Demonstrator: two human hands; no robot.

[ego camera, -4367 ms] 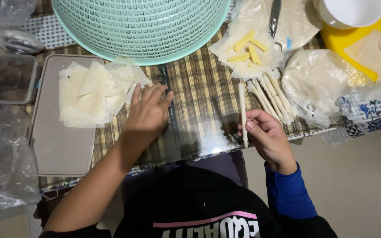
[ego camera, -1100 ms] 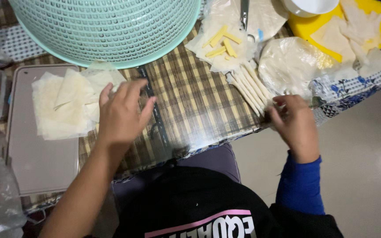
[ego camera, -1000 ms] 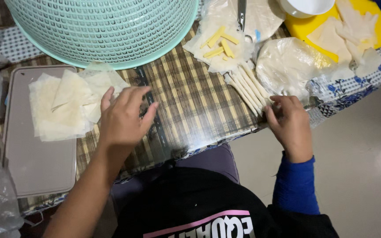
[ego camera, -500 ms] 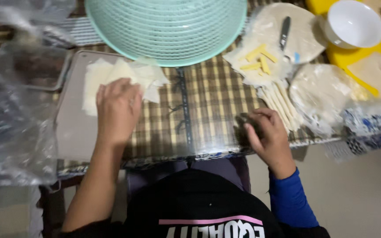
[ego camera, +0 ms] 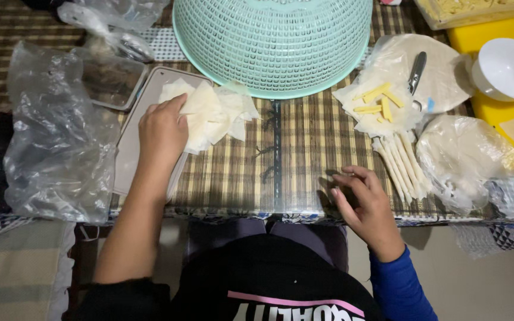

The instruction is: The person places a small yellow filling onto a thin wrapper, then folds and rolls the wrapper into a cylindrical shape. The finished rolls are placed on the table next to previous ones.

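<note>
Resting flat on wrapper stack — left hand — right hand empty.

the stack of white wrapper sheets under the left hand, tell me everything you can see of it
The stack of white wrapper sheets is a loose pile of thin, pale, square-cut pieces that look like soft pastry skin. The corners fan out unevenly. It lies flat, partly on the grey tray and partly on the checked mat, just below the rim of the upturned green basket. The left hand rests palm down on its left part, fingertips on the top sheet.
</note>
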